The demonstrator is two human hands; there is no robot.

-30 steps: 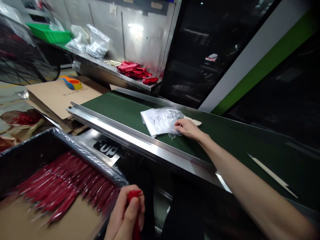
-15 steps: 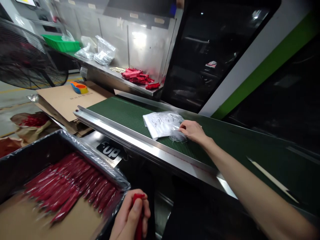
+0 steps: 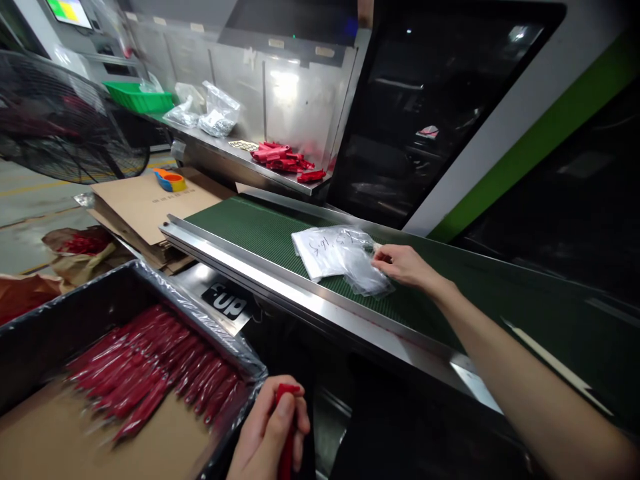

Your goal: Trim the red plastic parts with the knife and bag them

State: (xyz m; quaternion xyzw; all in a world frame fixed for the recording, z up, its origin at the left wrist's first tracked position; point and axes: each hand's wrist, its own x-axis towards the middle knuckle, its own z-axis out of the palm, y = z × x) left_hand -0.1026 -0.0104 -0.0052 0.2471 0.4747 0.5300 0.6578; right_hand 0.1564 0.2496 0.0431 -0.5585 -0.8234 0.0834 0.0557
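Observation:
My right hand (image 3: 406,265) reaches across the green conveyor belt (image 3: 260,230) and pinches a thin clear plastic bag (image 3: 367,275), drawn off a flat stack of clear bags (image 3: 325,250) with handwriting on top. My left hand (image 3: 270,433) sits low at the bottom edge, closed around a slim red part (image 3: 286,440) held upright. Just left of it is a dark bin (image 3: 60,313) lined with plastic, holding several bagged red parts (image 3: 150,377) on cardboard.
A steel rail (image 3: 300,303) edges the belt. Behind it a steel shelf (image 3: 225,157) carries loose red parts (image 3: 285,159), clear bags (image 3: 213,117) and a green tray (image 3: 137,97). A black fan (image 3: 60,120), flat cardboard (image 3: 145,200) with an orange-blue tape dispenser (image 3: 170,180) stand left. A pale stick (image 3: 555,363) lies on the belt at right.
My right hand has slid right along the belt, pulling one clear bag off the stack. The left hand keeps holding the red part. The view has shifted slightly.

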